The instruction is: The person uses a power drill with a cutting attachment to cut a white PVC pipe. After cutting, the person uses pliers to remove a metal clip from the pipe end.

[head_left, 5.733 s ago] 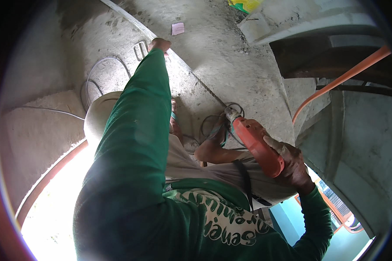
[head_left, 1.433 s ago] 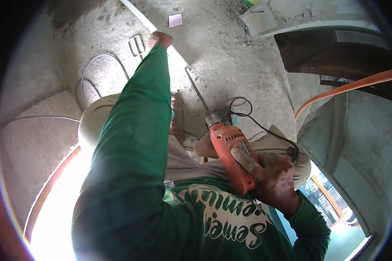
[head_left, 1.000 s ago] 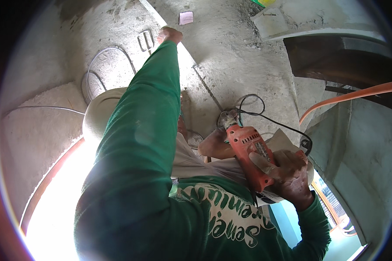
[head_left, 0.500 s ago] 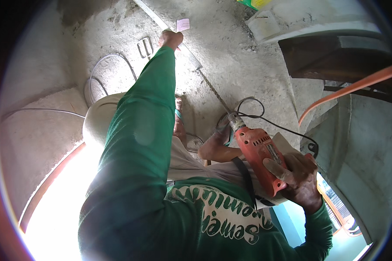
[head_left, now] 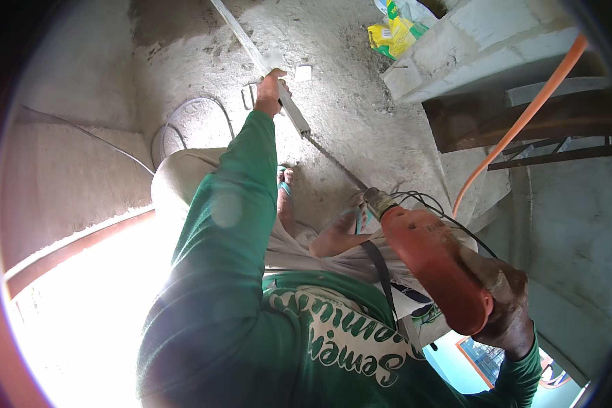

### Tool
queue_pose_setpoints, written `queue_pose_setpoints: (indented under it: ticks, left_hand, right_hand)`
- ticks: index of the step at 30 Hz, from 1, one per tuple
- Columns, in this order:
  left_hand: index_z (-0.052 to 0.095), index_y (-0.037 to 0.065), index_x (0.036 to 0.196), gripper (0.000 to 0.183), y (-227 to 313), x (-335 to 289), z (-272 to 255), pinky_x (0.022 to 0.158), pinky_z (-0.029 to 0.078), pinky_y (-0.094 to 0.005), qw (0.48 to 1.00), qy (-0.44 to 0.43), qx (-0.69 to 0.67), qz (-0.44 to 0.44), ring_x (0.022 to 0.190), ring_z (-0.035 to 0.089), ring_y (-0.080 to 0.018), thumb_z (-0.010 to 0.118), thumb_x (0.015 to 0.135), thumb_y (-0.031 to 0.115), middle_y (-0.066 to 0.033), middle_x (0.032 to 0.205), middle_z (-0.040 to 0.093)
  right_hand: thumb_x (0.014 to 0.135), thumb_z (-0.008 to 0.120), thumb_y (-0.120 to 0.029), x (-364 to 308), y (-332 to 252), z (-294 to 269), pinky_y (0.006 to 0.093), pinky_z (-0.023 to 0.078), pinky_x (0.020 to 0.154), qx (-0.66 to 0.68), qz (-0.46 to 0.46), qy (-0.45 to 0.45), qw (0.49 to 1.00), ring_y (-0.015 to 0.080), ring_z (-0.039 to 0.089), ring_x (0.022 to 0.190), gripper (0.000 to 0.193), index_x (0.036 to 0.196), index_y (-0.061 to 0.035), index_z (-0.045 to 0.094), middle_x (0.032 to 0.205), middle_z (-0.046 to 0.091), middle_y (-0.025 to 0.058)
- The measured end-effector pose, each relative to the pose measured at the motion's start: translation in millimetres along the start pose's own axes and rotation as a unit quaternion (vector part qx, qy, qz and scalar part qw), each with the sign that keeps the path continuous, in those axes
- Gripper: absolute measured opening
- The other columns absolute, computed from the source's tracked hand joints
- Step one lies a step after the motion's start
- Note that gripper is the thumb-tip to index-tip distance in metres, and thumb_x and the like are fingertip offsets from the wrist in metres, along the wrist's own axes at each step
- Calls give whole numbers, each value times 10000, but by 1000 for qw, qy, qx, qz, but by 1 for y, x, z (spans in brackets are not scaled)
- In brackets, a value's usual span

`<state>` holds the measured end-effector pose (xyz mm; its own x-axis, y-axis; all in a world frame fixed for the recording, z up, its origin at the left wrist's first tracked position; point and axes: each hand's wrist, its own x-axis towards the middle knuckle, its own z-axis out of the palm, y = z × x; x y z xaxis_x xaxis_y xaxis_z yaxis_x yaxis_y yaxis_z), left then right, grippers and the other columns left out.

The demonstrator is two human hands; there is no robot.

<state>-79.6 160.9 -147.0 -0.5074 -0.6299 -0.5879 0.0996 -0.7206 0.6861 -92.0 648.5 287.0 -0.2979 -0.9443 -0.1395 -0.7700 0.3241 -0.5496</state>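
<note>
My left hand (head_left: 270, 96), at the end of my outstretched green sleeve, is closed around a long, straight, pale bar (head_left: 296, 117) that looks like a hollow metal profile. The bar slants away to the upper left over the concrete floor. On the right, my right hand (head_left: 506, 302) wraps around the handle end of an orange-red power drill (head_left: 432, 262); part of its grip is hidden behind the housing. From the drill's chuck (head_left: 376, 199), a long drill bit (head_left: 336, 164) runs to the near end of the bar. Whether it enters the bar or only meets it I cannot tell.
Looped grey cable (head_left: 198, 100) lies left, near a metal loop (head_left: 249, 96). A small pale square piece (head_left: 304, 73) sits beyond the bar. At far right are a yellow-green bag (head_left: 394, 32), concrete steps (head_left: 469, 51) and an orange hose (head_left: 517, 129). Black cord (head_left: 425, 198) trails behind the drill.
The drill has rolled in my right hand and shifted right and toward me. My left hand and the bar's near end sit slightly lower in the picture; the view has shifted too.
</note>
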Motion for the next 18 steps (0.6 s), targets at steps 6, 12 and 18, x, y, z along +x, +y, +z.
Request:
queue_pose_setpoints:
  ticks: [6, 12, 18]
  left_hand:
    - [485, 110, 826, 209, 61, -13, 28, 532, 443, -399, 994, -64, -78, 44, 525, 446, -211, 662, 882, 205, -21, 630, 418]
    - [446, 104, 825, 329, 124, -36, 83, 542, 457, -422, 990, -39, -131, 42, 529, 460, -249, 636, 931, 351, -61, 639, 439]
    - [441, 84, 971, 359, 180, -67, 107, 551, 459, -436, 968, -69, -236, 48, 559, 475, -265, 515, 993, 435, -82, 649, 460]
  right_hand:
    - [735, 848, -148, -59, -31, -9, 403, 600, 862, 162, 255, 210, 930, 292, 734, 988, 849, 1475, 28, 472, 1196, 711, 189]
    - [893, 758, -271, -92, -42, 24, 274, 533, 634, 244, 266, 329, 873, 142, 672, 706, 637, 1353, 69, 479, 973, 709, 164]
    - [932, 733, -252, -92, -12, 81, 273, 528, 629, 307, 210, 381, 846, 138, 660, 713, 648, 1428, 52, 446, 1004, 717, 172]
